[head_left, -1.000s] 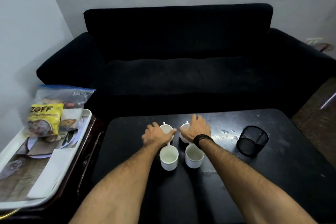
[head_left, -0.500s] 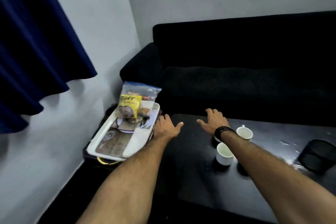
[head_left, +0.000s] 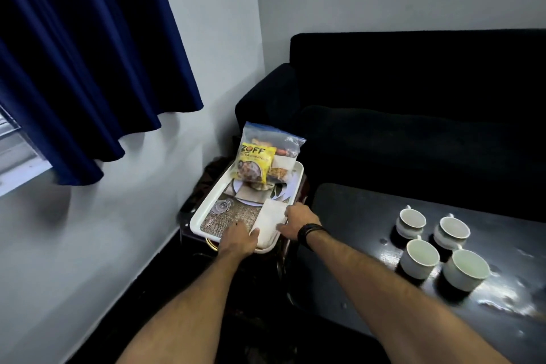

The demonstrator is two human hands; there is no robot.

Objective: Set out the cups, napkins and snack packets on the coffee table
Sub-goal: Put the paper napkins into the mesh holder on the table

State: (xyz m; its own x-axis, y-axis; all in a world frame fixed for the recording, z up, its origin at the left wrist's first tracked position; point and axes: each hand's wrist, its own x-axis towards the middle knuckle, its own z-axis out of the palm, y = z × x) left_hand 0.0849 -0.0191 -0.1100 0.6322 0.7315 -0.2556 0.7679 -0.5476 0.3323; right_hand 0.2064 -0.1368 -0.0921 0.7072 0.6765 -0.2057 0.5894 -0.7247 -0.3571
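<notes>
A folded stack of white napkins (head_left: 270,217) lies at the near right of a white tray (head_left: 197,216) on a low side table. My left hand (head_left: 238,239) holds the stack's near end with the thumb on top. My right hand (head_left: 297,221), with a black wristband, grips its right edge. At the tray's far end a yellow snack packet (head_left: 254,165) leans against a clear zip bag of snacks (head_left: 280,145). Several white cups (head_left: 419,257) stand grouped on the black coffee table (head_left: 348,216) to the right.
A black sofa (head_left: 413,127) runs behind the coffee table and the tray. A dark blue curtain (head_left: 88,53) hangs over the wall at the left. The tray's side table sits in the narrow gap between wall, sofa arm and coffee table.
My view has swung left, away from the cups. Both hands left the cups, crossed to the tray and closed on the napkin stack.
</notes>
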